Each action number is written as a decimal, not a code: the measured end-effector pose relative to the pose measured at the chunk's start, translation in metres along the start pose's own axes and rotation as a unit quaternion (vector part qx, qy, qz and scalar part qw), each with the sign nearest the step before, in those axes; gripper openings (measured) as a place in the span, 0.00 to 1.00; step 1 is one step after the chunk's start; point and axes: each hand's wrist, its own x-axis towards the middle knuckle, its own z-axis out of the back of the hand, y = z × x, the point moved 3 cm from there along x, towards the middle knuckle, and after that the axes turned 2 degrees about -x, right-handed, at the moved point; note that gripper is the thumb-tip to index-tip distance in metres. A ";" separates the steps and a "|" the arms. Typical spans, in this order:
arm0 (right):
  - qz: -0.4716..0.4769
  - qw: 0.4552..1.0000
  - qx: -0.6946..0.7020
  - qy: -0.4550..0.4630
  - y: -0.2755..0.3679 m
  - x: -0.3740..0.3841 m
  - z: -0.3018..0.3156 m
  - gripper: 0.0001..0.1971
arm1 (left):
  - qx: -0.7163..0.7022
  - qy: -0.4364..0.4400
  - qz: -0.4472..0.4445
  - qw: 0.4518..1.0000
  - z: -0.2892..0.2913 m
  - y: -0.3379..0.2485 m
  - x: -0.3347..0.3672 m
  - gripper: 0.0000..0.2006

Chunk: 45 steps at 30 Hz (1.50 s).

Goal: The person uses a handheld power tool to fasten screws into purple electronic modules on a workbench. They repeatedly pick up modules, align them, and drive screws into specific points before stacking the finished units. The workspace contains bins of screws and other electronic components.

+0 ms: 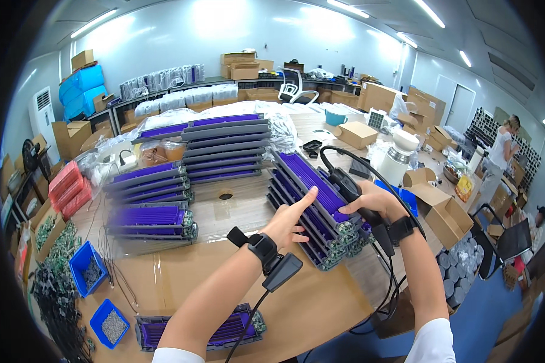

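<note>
A leaning stack of several long grey frames with ribbed purple faces (309, 172) stands right of the table's middle, green circuit boards (333, 257) showing at its near ends. My left hand (284, 222) grips its left near side, thumb over the top purple face and fingers bent against the frame edges. My right hand (372, 202) is closed around a black corded tool (344, 183), perhaps an electric screwdriver, over the stack's right side. Its thumb lies beside the top frame; the tool's tip is hidden. Black strapped devices with cables sit on both wrists.
More purple-and-grey frames are stacked at left (145, 221) and behind (224, 145); another frame (224, 330) lies near my left forearm. Blue bins (110, 323) of small parts stand front left. A cardboard box (439, 202) is at right. Cables hang beside my right arm. Another person stands far right.
</note>
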 end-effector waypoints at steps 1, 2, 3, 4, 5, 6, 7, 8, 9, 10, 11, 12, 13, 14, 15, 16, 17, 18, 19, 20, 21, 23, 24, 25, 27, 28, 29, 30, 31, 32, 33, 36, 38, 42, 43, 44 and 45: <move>0.000 1.000 -0.001 -0.003 0.001 -0.001 -0.001 0.34 | -0.008 0.010 0.004 1.000 -0.001 -0.001 0.001 0.58; -0.003 1.000 0.014 0.005 0.006 -0.003 -0.004 0.34 | -0.016 0.018 0.008 1.000 0.000 -0.003 0.000 0.56; -0.002 1.000 0.014 0.004 0.007 -0.003 -0.006 0.34 | -0.023 0.026 0.012 0.999 -0.001 -0.006 -0.001 0.55; -0.002 1.000 0.015 0.003 0.007 -0.003 -0.006 0.34 | -0.052 -0.002 0.026 0.998 -0.004 -0.005 -0.002 0.53; -0.002 1.000 0.016 0.000 0.009 -0.005 -0.007 0.34 | -0.064 -0.011 0.032 0.997 -0.004 -0.005 -0.002 0.53; 0.007 1.000 0.017 -0.009 0.011 -0.007 -0.009 0.33 | -0.077 -0.019 0.037 0.996 -0.003 -0.004 -0.002 0.54; 0.025 0.999 0.019 -0.015 0.015 -0.008 -0.013 0.29 | -0.089 -0.028 0.042 0.995 -0.002 -0.004 -0.003 0.54; 0.042 0.999 0.023 -0.023 0.019 -0.010 -0.016 0.25 | -0.103 -0.036 0.040 0.993 -0.003 -0.002 -0.006 0.55; 0.059 0.997 0.027 -0.031 0.023 -0.012 -0.018 0.22 | -0.107 -0.023 0.037 0.993 -0.001 -0.001 -0.006 0.55; 0.045 0.998 0.021 -0.032 0.027 -0.014 -0.020 0.22 | -0.112 -0.010 0.033 0.993 0.003 0.001 -0.006 0.55; 0.038 0.999 0.016 -0.020 0.030 -0.015 -0.021 0.24 | -0.116 0.002 0.031 0.993 0.005 0.002 -0.007 0.55; 0.031 0.999 0.010 -0.009 0.032 -0.015 -0.021 0.25 | -0.130 -0.012 0.026 0.991 0.004 0.003 -0.009 0.52; 0.025 1.000 0.005 0.002 0.034 -0.016 -0.022 0.27 | -0.140 -0.006 0.026 0.990 0.004 0.005 -0.009 0.51; 0.025 1.000 0.010 0.001 0.042 -0.021 -0.025 0.25 | -0.151 0.000 0.025 0.988 0.006 0.007 -0.010 0.50; 0.026 1.000 0.010 -0.001 0.042 -0.021 -0.026 0.25 | -0.162 0.005 0.025 0.986 0.007 0.008 -0.011 0.48; 0.028 1.000 0.010 -0.004 0.042 -0.021 -0.028 0.24 | -0.189 -0.003 0.027 0.982 0.007 0.011 -0.012 0.44; 0.031 0.999 0.010 -0.003 0.043 -0.020 -0.031 0.24 | -0.200 -0.008 0.018 0.980 0.008 0.013 -0.013 0.44; 0.033 0.999 0.011 -0.009 0.046 -0.022 -0.033 0.24 | -0.210 -0.012 0.008 0.978 0.010 0.016 -0.014 0.43; 0.036 0.999 0.012 -0.014 0.049 -0.026 -0.035 0.24 | -0.221 -0.018 -0.002 0.975 0.011 0.019 -0.016 0.42; 0.038 0.999 0.013 -0.018 0.052 -0.028 -0.038 0.24 | -0.230 -0.031 -0.010 0.973 0.011 0.019 -0.022 0.37; 0.037 0.999 0.015 -0.007 0.054 -0.029 -0.041 0.24 | -0.223 -0.013 -0.036 0.974 0.010 0.017 -0.027 0.34; 0.035 0.999 0.019 0.013 0.058 -0.031 -0.044 0.24 | -0.207 0.025 -0.089 0.974 0.008 0.007 -0.038 0.29; 0.032 0.999 0.012 0.020 0.057 -0.029 -0.045 0.24 | -0.210 0.000 -0.061 0.976 0.009 0.006 -0.038 0.18; -0.013 1.000 0.011 0.017 0.056 -0.029 -0.047 0.24 | -0.202 -0.005 -0.059 0.978 0.010 0.006 -0.040 0.19; 0.031 0.999 0.041 0.002 0.052 -0.026 -0.053 0.25 | -0.183 -0.009 -0.063 0.981 0.011 0.001 -0.046 0.21; 0.029 0.999 0.039 0.001 0.050 -0.026 -0.055 0.25 | -0.185 0.005 -0.067 0.980 0.017 0.006 -0.037 0.19; 0.025 0.999 0.039 -0.004 0.051 -0.028 -0.056 0.26 | -0.180 0.005 -0.061 0.982 0.018 0.005 -0.037 0.18; 0.036 0.999 0.038 -0.008 0.053 -0.031 -0.057 0.26 | -0.175 0.008 -0.055 0.983 0.018 0.006 -0.037 0.18; 0.017 0.999 0.043 -0.009 0.053 -0.034 -0.058 0.26 | -0.170 0.012 -0.047 0.984 0.018 0.007 -0.035 0.17; 0.021 0.999 0.024 -0.006 0.055 -0.035 -0.058 0.25 | -0.185 0.018 -0.045 0.982 0.017 0.009 -0.031 0.15; 0.025 1.000 0.006 -0.011 0.055 -0.037 -0.055 0.25 | -0.196 0.008 -0.033 0.980 0.014 0.008 -0.027 0.14; 0.157 0.987 0.040 0.017 0.029 -0.026 -0.052 0.27 | -0.186 0.106 -0.038 0.976 0.004 0.008 -0.030 0.15; 0.200 0.979 0.024 0.030 0.044 -0.007 -0.077 0.26 | -0.176 0.029 -0.045 0.983 0.038 0.012 -0.035 0.14; 0.054 0.998 0.019 0.028 0.019 0.001 -0.068 0.28 | -0.171 0.025 -0.035 0.984 0.030 0.009 -0.032 0.15; 0.035 0.999 0.010 0.013 0.018 -0.004 -0.062 0.28 | -0.178 0.033 -0.033 0.983 0.027 0.011 -0.026 0.14; 0.033 0.999 -0.012 0.003 0.020 -0.009 -0.062 0.27 | -0.193 0.035 -0.039 0.980 0.027 0.017 -0.023 0.14; 0.032 0.999 -0.035 -0.006 0.023 -0.012 -0.061 0.27 | -0.208 0.036 -0.047 0.976 0.026 0.021 -0.020 0.14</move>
